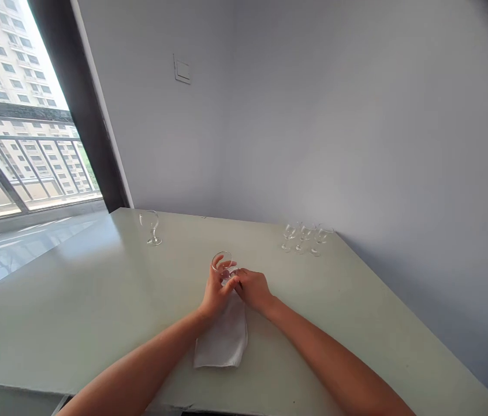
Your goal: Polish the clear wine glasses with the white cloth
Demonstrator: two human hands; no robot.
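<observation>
Above the middle of the table, my left hand (pixel 218 285) is wrapped round the bowl of a small clear glass (pixel 222 262), its rim tilted up toward the left. My right hand (pixel 252 286) is closed at the stem end of the same glass, touching my left fingers; its fingertips are partly hidden. A white cloth (pixel 223 341) hangs or lies beneath both hands, between the forearms. Whether the right fingers also pinch the cloth cannot be made out.
One stemmed glass (pixel 154 230) stands at the back left of the pale table (pixel 131 312). Three small stemmed glasses (pixel 303 237) stand in a group at the back right, near the wall (pixel 356 144). A window (pixel 31 133) is on the left.
</observation>
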